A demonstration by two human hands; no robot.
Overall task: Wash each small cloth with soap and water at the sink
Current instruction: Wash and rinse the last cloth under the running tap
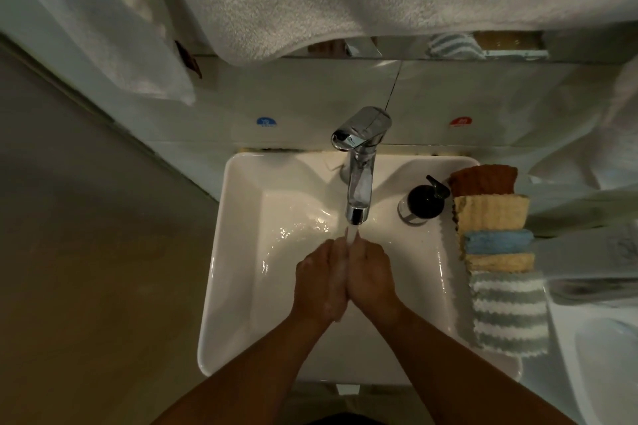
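Water's running: a straight stream (351,235) drops from the faucet (359,162) at the back edge of the sink (238,252) and lands right on the fingertips. The left hand (319,281) and right hand (371,272) are pressed together palm to palm, fingers straight and pointing up toward the spout, with nothing between them that I can see. My read is that the hands are being wetted or rinsed, held mid-basin so the splash stays inside. There's a pale smear where the palms meet; I can't tell whether it's lather or just water.

The cloths are all out of the basin. Five lie in a row down the sink's right edge, each overlapping the next. A rust-brown cloth (483,179) sits at the back right corner, then a yellow cloth (492,212), a blue cloth (497,241) and a second yellow cloth (500,261). A grey-and-white striped cloth (507,310) lies nearest the front. Lined up like that, they're an easy reach for the right hand, one at a time.

The soap dispenser (422,201) stands on the back right ledge, just beside the brown and yellow cloths, handy for a pump before each wash.

No cloth is under the water yet, so I'd say the washing proper lies ahead. Watch the striped one: it's on the rim, and a nudge could slide it off.
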